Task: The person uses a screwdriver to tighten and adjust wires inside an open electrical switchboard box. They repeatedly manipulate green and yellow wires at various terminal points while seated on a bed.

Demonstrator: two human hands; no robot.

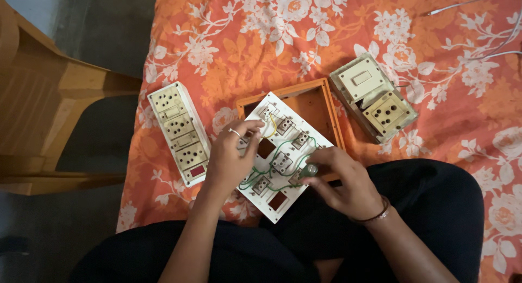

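A white switchboard plate [280, 155] is held face down across an orange plastic box [312, 106], its back turned up so that the switch and socket terminals and their green wires [272, 179] are seen. The plate's upper left edge is pinched by the left hand [231, 155], whose fingers are closed on it beside a short yellow wire [270, 128]; a ring is worn on one finger. At the plate's lower right edge, a screwdriver with a clear greenish handle [309, 170] is gripped by the right hand [348, 182], fingers wrapped together around it, and its tip is hidden against the plate's back. The plate thus lies between the two hands, over the person's crossed legs. A long white extension board [178, 131] is laid just left of the left hand on the orange floral bedsheet [261, 38]. A smaller beige switch-and-socket box [372, 96] is set to the upper right, well clear of both hands.
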